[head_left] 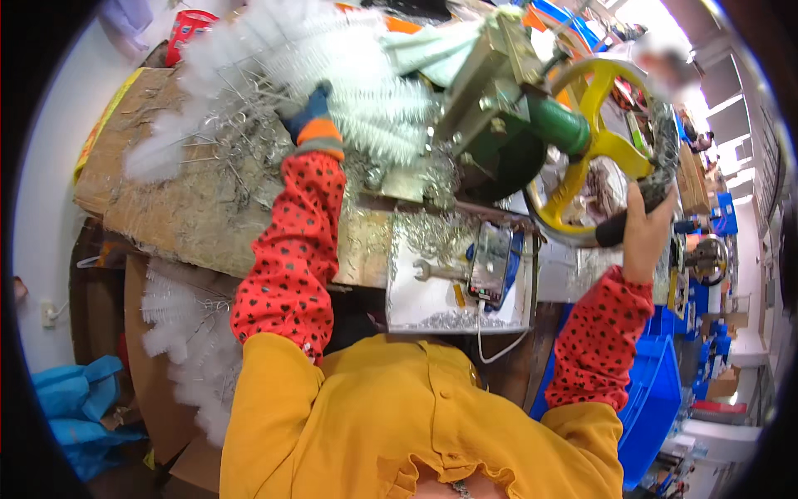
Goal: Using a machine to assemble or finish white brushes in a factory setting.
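Observation:
My left hand, in a dark blue glove with an orange and grey cuff, reaches into a heap of white bristle brushes with twisted wire stems. Its fingers look curled, and what lies in them is hidden by the glove. At the right, my bare right hand is closed on the dark-wrapped rim of a yellow handwheel. A green shaft housing joins the wheel to a metal machine. Loose wire stems with looped ends lie left of my gloved hand.
A white tray before me holds a wrench, a phone with a white cable, and metal shavings. More brushes hang below the worktable at left. A blue crate stands at lower right. Someone is beyond the wheel.

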Motion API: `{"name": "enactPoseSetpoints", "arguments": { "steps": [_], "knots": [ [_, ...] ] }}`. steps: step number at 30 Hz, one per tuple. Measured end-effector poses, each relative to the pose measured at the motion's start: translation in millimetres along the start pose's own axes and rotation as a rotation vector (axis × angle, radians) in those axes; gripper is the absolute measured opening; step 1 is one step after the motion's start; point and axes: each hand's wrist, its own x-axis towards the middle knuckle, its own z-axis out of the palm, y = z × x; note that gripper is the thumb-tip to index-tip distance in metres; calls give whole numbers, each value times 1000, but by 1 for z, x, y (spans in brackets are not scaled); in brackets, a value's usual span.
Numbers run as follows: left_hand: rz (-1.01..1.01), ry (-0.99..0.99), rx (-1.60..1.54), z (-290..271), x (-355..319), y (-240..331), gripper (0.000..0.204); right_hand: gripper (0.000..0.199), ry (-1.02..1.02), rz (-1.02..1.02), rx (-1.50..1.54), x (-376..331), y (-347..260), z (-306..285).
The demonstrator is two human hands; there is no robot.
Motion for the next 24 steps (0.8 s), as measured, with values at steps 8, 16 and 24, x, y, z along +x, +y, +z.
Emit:
{"name": "enactPoseSetpoints", "arguments": {
  "steps": [8,16,24],
  "knots": [
    [-308,162,168,-44,-4,-18,44,35,-201,-893,250,-47,-163,93],
    [-333,229,160,-81,5,-39,28,28,-723,-980,-27,-31,-293,341],
    [-431,-25,-549,-83,-25,-27,22,16,-815,-1295,-300,-52,-261,313]
  ]
}}
